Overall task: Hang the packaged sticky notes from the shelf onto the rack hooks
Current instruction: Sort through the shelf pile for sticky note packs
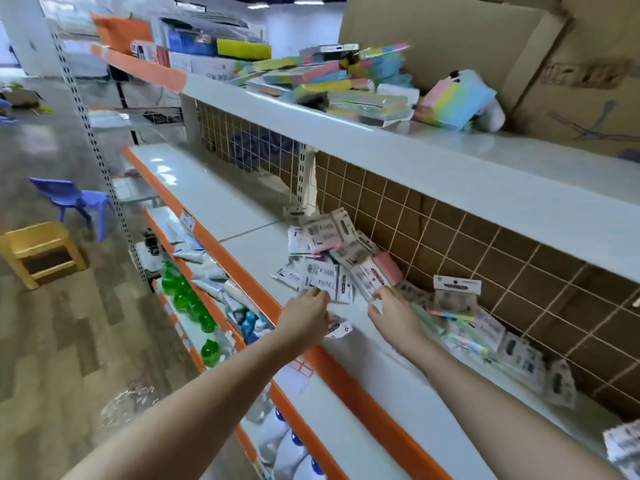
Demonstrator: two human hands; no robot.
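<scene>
One wide-angle view, worn at head height, looks forward and down along a shelf (242, 216) that runs from lower right to upper left. It sits close: both forearms stretch out from the bottom edge. The upper shelf (398, 161) crosses at the right, and the floor (52, 323) fills the left.

Grey floor (52, 161); purple chair (71, 199); yellow stool (41, 252); possibly cardboard backing (485, 39).

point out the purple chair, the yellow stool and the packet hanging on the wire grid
purple chair (71, 195): head view, on its seat.
yellow stool (38, 237): head view, on its top.
hanging packet (456, 287): head view, on its card header.
</scene>
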